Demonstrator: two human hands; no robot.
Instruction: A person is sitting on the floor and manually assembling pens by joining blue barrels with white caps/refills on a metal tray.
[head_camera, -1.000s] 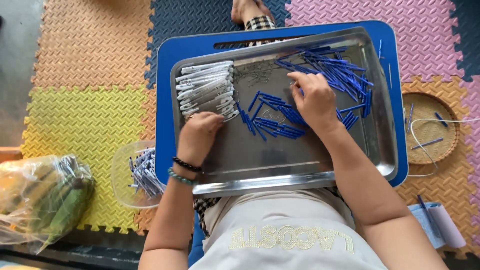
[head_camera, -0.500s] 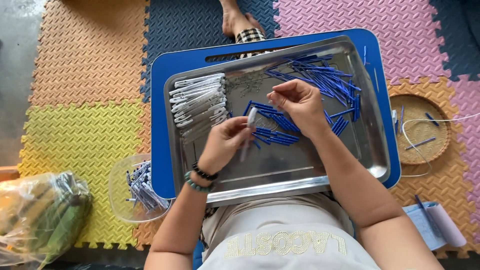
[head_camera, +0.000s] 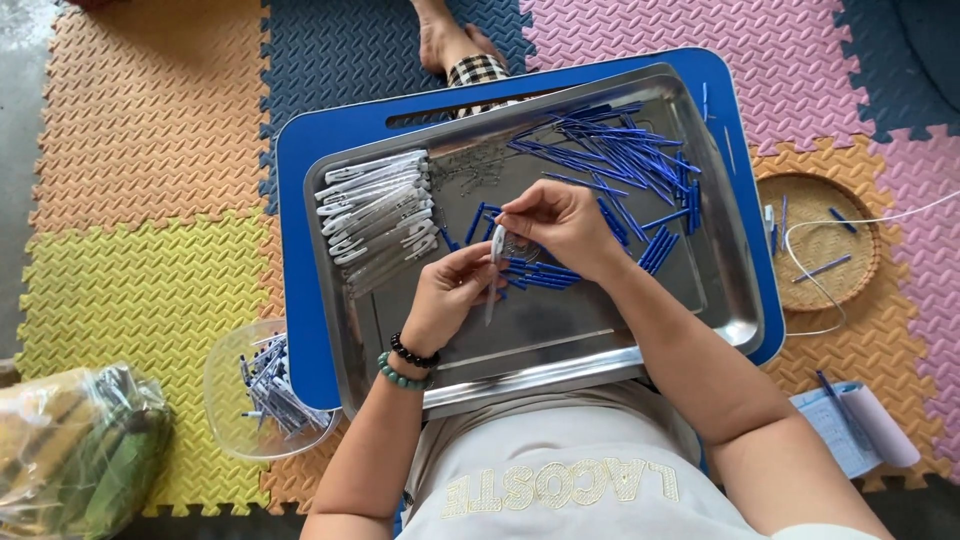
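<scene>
Over the bright foam mats, your left hand now pinches a white pen barrel above the steel tray; your right hand, lifted from the blue refills at two o'clock, pinches its top. White barrels lie at ten o'clock.

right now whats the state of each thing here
left hand: fingers shut on white pen barrel
right hand: fingers pinched at the barrel's top end
steel tray: flat on blue board
white barrels: stacked in a row
blue refills: loose heap
clear tub: open, part filled
wicker basket: open, nearly empty
</scene>
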